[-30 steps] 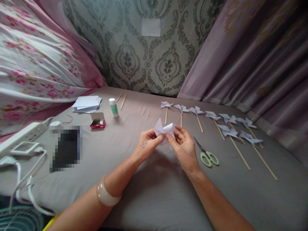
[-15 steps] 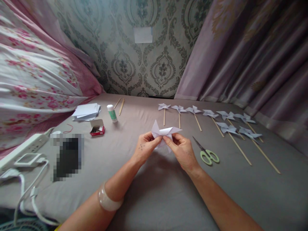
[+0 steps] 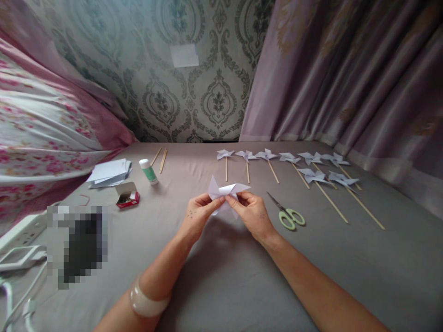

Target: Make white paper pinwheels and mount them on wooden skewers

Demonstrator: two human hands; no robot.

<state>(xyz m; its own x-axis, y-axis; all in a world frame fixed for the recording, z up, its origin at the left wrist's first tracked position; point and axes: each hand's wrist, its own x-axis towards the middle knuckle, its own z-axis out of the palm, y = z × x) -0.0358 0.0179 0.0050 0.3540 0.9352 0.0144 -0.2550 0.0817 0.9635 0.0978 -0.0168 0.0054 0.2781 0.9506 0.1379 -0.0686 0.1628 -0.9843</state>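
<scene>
A white paper pinwheel point(image 3: 226, 189) without a stick is held up over the bed-like grey surface, its pointed blades sticking up and out to the right. My left hand point(image 3: 200, 210) pinches its left side, thumb pressed near the centre. From the right, my right hand point(image 3: 252, 210) grips it the same way, the two thumbs almost touching at the middle. Its underside and the fingertips behind it are hidden. Green-handled scissors point(image 3: 287, 214) lie just right of my right hand.
Several finished pinwheels on sticks point(image 3: 313, 176) lie at the right. Left are a glue stick point(image 3: 148, 172), thin wooden sticks point(image 3: 163, 161), a small red box point(image 3: 128, 197), a paper stack point(image 3: 109, 173), a power strip point(image 3: 26, 230) and a blurred dark object point(image 3: 85, 244).
The pinwheel's right blade has come to point outward to the right, and the thumbs have drawn closer at its centre. The whole view has shifted; the things on the surface keep their places.
</scene>
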